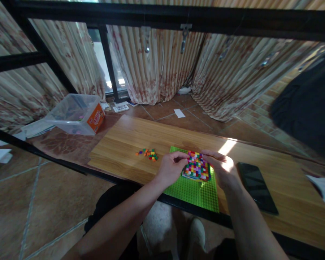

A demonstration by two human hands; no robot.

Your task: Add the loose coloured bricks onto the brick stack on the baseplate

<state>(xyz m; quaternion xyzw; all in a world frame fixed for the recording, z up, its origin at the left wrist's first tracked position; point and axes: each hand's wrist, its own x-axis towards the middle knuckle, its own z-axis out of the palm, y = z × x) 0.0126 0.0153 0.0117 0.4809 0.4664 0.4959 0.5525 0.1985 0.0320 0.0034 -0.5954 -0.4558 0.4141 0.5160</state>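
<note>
A block of many small coloured toy bricks point(196, 167) sits on a green studded baseplate point(197, 196), its top a mosaic of pink, white, red, yellow and purple. My left hand point(172, 167) is at the block's left far corner, thumb and forefinger pinched together; whether a small brick is between them is too small to tell. From the other side, my right hand point(222, 167) has its fingers and thumb against the block's right far corner. Left of the baseplate, several loose small bricks point(151, 154) in orange, green, red and yellow lie scattered on the wooden table.
A black phone or tablet point(257, 187) lies right of my right hand on the wooden table point(124, 141). Beyond the table's left end stands a clear plastic bin point(70, 117) with an orange label. Curtains point(162, 65) hang behind; a dark-clothed person point(308, 97) is at the right.
</note>
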